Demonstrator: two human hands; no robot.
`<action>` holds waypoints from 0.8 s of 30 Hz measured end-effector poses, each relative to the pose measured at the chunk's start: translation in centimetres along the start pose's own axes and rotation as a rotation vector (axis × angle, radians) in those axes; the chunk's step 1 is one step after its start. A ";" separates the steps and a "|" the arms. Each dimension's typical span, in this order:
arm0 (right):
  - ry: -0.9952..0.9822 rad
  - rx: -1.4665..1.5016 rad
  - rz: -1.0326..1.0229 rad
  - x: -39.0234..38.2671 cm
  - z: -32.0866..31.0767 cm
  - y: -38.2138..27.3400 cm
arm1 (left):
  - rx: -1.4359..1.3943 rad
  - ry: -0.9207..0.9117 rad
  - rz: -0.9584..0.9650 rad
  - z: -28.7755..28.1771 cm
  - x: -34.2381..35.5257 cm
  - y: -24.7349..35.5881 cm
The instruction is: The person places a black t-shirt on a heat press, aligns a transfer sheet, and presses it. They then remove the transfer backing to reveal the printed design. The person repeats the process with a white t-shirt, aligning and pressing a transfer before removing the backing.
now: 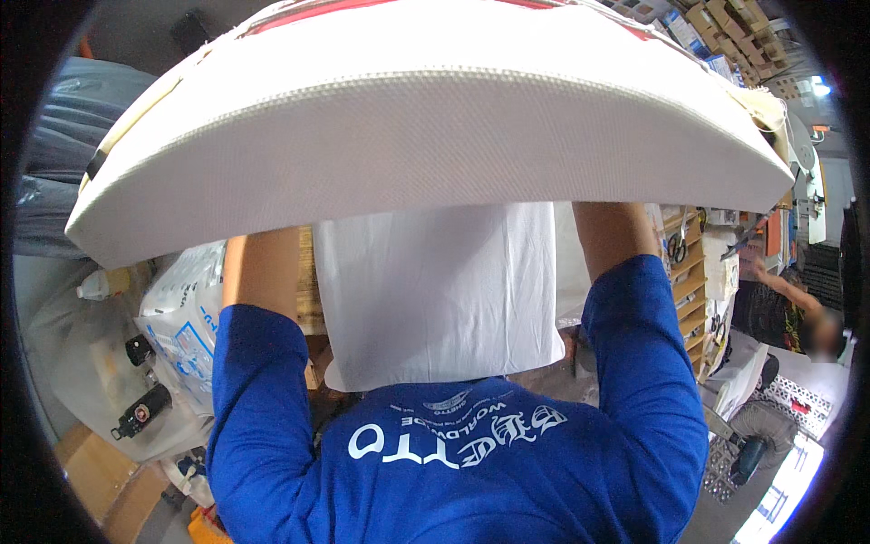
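A broad white curved band with a fine woven texture [435,145] spans the upper part of the view and hides both of my hands. My left forearm [263,272] goes up behind it on the left, and my right forearm [616,236] does the same on the right. Between the arms lies a smooth, flat white cloth [439,299], its near end with rounded corners close to my chest. The cloth's far part is covered by the band. Whether either hand touches the cloth or holds anything does not show.
On the left are a plastic-wrapped package [181,317] and a black cylinder [143,411]. A wooden slotted shelf [689,295] stands at the right, with black-handled scissors [675,247] near it. Farther right are another person [770,308] and a fan [761,435].
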State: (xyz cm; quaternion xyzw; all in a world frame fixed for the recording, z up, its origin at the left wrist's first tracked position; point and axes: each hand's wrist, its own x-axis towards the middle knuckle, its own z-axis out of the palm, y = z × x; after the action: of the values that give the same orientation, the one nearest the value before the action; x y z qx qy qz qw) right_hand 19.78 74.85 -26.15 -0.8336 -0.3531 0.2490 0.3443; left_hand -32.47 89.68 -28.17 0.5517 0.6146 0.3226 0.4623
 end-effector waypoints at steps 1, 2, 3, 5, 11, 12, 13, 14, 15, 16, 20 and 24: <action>0.001 -0.005 -0.009 -0.4 0.2 0.2 | -0.008 -0.012 -0.009 -0.3 -0.6 -0.1; -0.005 -0.005 -0.014 -0.6 0.3 0.2 | -0.015 -0.020 -0.018 -0.6 -1.0 -0.2; -0.010 0.003 -0.019 -1.0 0.3 0.2 | -0.021 -0.028 -0.025 -0.7 -1.2 -0.2; -0.025 0.020 -0.019 -1.7 0.4 0.1 | -0.028 -0.035 -0.027 -0.7 -1.3 0.0; -0.082 0.146 -0.021 -4.6 2.2 -1.5 | -0.033 -0.025 -0.021 1.9 -0.9 0.2; -0.080 0.167 -0.025 -4.6 2.8 -1.9 | -0.034 -0.020 -0.017 2.9 -0.6 0.4; -0.085 0.187 -0.030 -4.2 3.4 -2.2 | -0.032 -0.023 -0.016 3.3 -0.4 0.5; -0.085 0.213 -0.029 -3.7 3.7 -2.4 | -0.033 -0.027 -0.014 4.0 -0.1 0.8; -0.077 0.244 -0.030 -3.3 3.8 -2.5 | -0.037 -0.031 -0.014 4.2 0.0 1.0; -0.071 0.291 -0.012 -3.1 3.3 -2.1 | -0.040 -0.037 -0.011 4.2 0.0 1.3; -0.200 0.367 0.277 -6.3 -0.6 1.2 | -0.020 -0.102 -0.087 1.6 -3.8 1.5; -0.545 0.648 0.637 -14.0 -2.0 4.7 | 0.003 -0.267 -0.588 -0.7 -10.1 -1.3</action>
State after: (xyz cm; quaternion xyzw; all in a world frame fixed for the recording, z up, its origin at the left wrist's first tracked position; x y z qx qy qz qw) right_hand 14.27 60.95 -26.00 -0.6555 -0.0642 0.6451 0.3873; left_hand -33.99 79.70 -26.90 0.3887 0.6821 0.0990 0.6114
